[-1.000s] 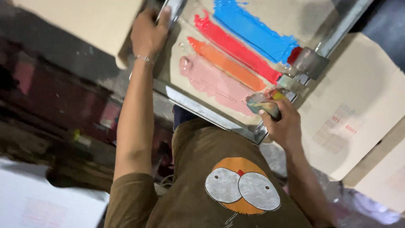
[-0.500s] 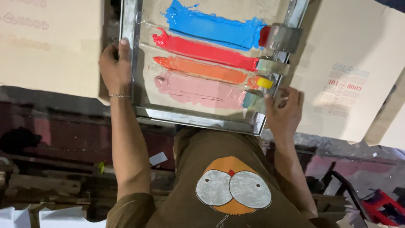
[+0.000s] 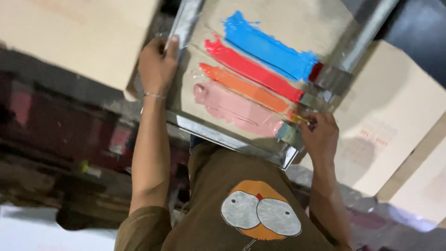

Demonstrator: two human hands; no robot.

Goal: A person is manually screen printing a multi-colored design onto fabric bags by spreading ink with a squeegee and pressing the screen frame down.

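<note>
Compared with half a second ago, the view has swung: the screen frame (image 3: 223, 135) now sits tilted across the picture, and the right hand (image 3: 320, 137) has closed in on the squeegee (image 3: 316, 100) at the ends of the ink bands. Left hand (image 3: 157, 65) is wrapped around the frame's left metal rail, thumb on top. Right hand's fingers are curled around the squeegee's near end, beside the frame's near right corner. Four bands of ink lie on the mesh: blue (image 3: 267, 46), red (image 3: 251, 69), orange (image 3: 244, 88) and pink (image 3: 234, 109). Frame lies over pale sheets (image 3: 385, 125) on the surface, one showing a faint red print. Judgement: a print stroke is in hand, at its end or about to begin. Drawing the squeegee back across calls for even pressure and a steady frame, so the colours stay in separate lanes.
</note>
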